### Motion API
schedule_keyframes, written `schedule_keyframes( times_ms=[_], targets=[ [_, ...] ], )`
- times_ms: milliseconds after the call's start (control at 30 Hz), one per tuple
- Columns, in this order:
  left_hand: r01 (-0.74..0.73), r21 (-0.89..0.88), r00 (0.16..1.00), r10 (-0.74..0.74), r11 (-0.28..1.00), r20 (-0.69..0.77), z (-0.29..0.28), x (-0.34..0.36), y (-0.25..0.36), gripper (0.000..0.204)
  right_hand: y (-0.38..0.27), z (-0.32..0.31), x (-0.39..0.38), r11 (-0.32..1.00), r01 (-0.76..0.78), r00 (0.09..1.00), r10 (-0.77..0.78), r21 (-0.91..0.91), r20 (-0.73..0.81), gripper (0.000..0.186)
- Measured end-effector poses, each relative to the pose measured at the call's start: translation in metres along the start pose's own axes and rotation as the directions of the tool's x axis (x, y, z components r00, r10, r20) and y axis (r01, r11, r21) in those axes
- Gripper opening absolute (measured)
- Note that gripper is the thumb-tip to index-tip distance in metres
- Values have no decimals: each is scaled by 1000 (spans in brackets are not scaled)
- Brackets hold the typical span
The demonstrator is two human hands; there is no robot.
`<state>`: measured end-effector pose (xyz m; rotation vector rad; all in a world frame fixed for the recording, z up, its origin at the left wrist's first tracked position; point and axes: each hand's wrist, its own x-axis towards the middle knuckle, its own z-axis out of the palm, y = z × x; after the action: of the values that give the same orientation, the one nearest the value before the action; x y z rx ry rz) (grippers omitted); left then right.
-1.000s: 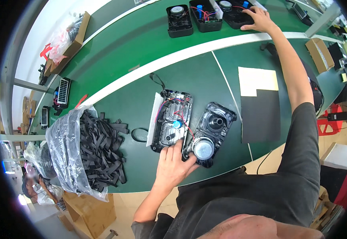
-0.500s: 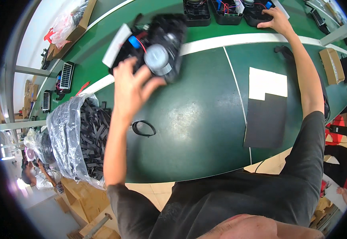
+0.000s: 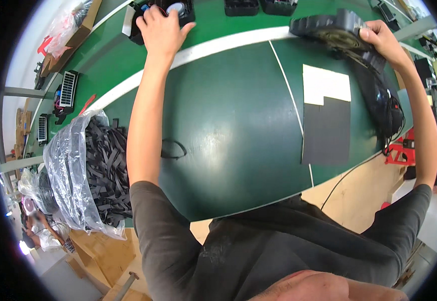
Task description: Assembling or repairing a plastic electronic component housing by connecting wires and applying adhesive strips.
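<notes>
My left hand (image 3: 161,32) is at the back left with fingers spread, over an opened black case (image 3: 134,32) with a silver speaker disc (image 3: 176,10) and a white board along its side; whether it still touches the case I cannot tell. My right hand (image 3: 379,37) grips a black plastic housing (image 3: 329,31) by its right end, raised and tilted at the back right. Two black cases (image 3: 241,6) (image 3: 278,6) stand between them on the upper strip. A black strap loop (image 3: 176,148) lies on the bench (image 3: 228,165).
A plastic bag of black straps (image 3: 105,173) fills the left. Small panel units (image 3: 67,88) and a cardboard box (image 3: 78,42) stand behind it. A light-and-dark sheet (image 3: 326,133) lies right, near a cabled black bundle (image 3: 384,110). Other people (image 3: 48,233) are at both sides.
The opened case went from the bench centre to the back left with my left hand, whose fingers are now spread. My right hand lifted a housing from the back and moved it right.
</notes>
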<state>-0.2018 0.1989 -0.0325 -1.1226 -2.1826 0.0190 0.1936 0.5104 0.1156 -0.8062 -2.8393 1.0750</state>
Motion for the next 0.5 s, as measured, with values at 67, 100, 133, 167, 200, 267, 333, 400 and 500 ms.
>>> schedule_keyframes(
  times_ms=[67, 100, 133, 167, 200, 267, 333, 400, 500],
  targets=[
    [-226, -263, 945, 146, 938, -292, -42, -12, 17, 63, -42, 26, -30, 979, 189, 978, -180, -82, 101, 65],
    [-298, -425, 936, 175, 855, -306, -66, -25, 25, 63, -61, 48, -44, 975, 222, 967, -219, -8, 128, 63],
    [-379, -571, 922, 247, 728, -298, -90, -42, 25, 71, -79, 67, -56, 962, 268, 941, -275, 60, 198, 62],
    [-498, -719, 867, 290, 484, -406, -109, -54, 30, 81, -95, 84, -68, 960, 275, 921, -276, 42, 274, 68],
    [-521, -783, 833, 405, 340, -378, -130, -77, 26, 103, -107, 106, -73, 875, 485, 821, -453, -4, 347, 65],
    [-533, -789, 783, 532, 305, -323, -163, -123, 23, 121, -121, 150, -80, 639, 767, 575, -727, 63, 374, 61],
    [-451, -844, 796, 558, 290, -234, -184, -169, 22, 124, -124, 182, -84, 541, 830, 430, -778, 139, 458, 71],
    [-338, -874, 818, 569, 348, -90, -199, -210, 19, 126, -121, 215, -84, 485, 859, 357, -798, 166, 485, 73],
    [-234, -886, 843, 538, 400, 20, -211, -251, 18, 118, -113, 246, -79, 199, 976, 136, -866, 84, 482, 68]
  ],
)
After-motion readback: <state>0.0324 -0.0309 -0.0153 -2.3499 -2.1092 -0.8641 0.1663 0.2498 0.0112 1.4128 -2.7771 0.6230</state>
